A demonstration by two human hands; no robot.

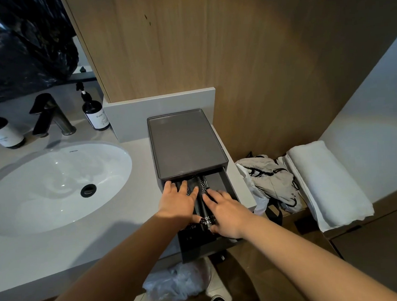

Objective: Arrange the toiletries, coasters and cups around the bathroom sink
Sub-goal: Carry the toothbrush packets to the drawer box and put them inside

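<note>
Both hands lie flat and open, the left hand and right hand pressing black toothbrush packets inside the pulled-out drawer beside the sink. Line the packets parallel, labels up, before sliding it shut.

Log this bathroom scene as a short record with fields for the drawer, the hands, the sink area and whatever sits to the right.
drawer: pulled open from a dark box on the counter
contents: dark packets, one reading TOOTH BRUSH
left hand: flat on the packets
right hand: flat on the packets, fingers spread
sink: white, empty
faucet: black
bottles: two pump bottles, one either side of the faucet
right of counter: bag, towel
</note>
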